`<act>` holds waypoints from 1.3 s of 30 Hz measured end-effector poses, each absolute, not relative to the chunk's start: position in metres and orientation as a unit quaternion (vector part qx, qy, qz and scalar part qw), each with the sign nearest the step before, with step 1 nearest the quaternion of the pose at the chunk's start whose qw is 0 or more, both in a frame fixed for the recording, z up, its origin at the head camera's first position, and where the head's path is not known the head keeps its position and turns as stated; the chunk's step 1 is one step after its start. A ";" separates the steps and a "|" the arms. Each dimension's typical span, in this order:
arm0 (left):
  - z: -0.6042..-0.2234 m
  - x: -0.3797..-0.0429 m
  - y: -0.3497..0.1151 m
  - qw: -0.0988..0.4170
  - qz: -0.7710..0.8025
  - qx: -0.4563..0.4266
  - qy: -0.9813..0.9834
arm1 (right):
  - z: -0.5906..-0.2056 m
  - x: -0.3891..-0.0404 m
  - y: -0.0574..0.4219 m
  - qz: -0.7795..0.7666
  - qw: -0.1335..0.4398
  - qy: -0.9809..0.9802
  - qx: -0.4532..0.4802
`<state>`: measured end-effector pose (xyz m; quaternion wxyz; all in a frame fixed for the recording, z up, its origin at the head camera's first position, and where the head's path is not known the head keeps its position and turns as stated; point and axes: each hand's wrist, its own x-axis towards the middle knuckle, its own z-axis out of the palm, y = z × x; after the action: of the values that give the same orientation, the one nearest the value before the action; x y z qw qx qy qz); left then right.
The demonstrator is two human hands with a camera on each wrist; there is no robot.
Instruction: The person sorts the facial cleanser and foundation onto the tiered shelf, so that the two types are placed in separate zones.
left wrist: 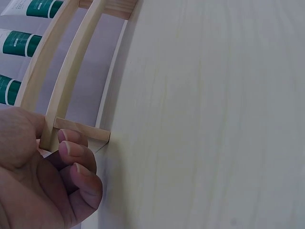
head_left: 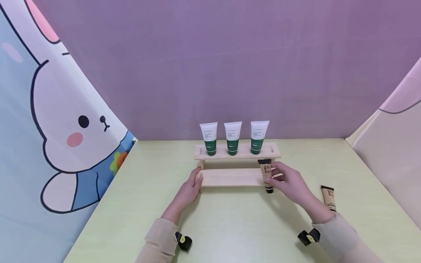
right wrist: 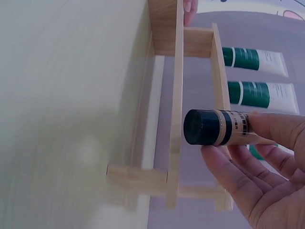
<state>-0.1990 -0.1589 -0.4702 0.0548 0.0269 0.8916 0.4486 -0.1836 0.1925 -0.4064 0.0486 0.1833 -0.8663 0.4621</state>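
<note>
My right hand [head_left: 291,182] pinches a tan squeeze tube [head_left: 266,173] with a black cap between thumb and fingers. The tube stands cap down at the right end of the lower tier of a two-tier wooden rack [head_left: 230,177]. In the right wrist view, the tube's black cap [right wrist: 202,127] shows just in front of the lower board. My left hand [head_left: 189,188] grips the rack's left end, with the thumb at the lower board. Curled fingers [left wrist: 78,152] show beside the rack's end in the left wrist view.
Three white and green tubes, a left one [head_left: 210,138], a middle one [head_left: 232,138] and a right one [head_left: 259,137], stand cap down on the upper tier. Another tan tube [head_left: 329,197] lies on the table [head_left: 141,204] beside my right forearm. A purple backdrop [head_left: 230,65] rises behind.
</note>
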 end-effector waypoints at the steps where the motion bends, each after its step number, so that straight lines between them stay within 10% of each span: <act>1: -0.470 -0.199 -0.159 0.055 0.450 0.028 0.891 | -0.406 -0.185 0.189 0.465 0.051 -0.864 0.188; 39: -0.468 -0.196 -0.157 0.025 0.427 0.032 0.903 | -0.419 -0.229 0.078 0.546 0.023 -0.800 0.247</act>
<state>-0.1957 -0.1569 -0.4681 0.0246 0.0321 0.9034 0.4269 -0.2285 0.0782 -0.4191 0.0229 0.2466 -0.8002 0.5462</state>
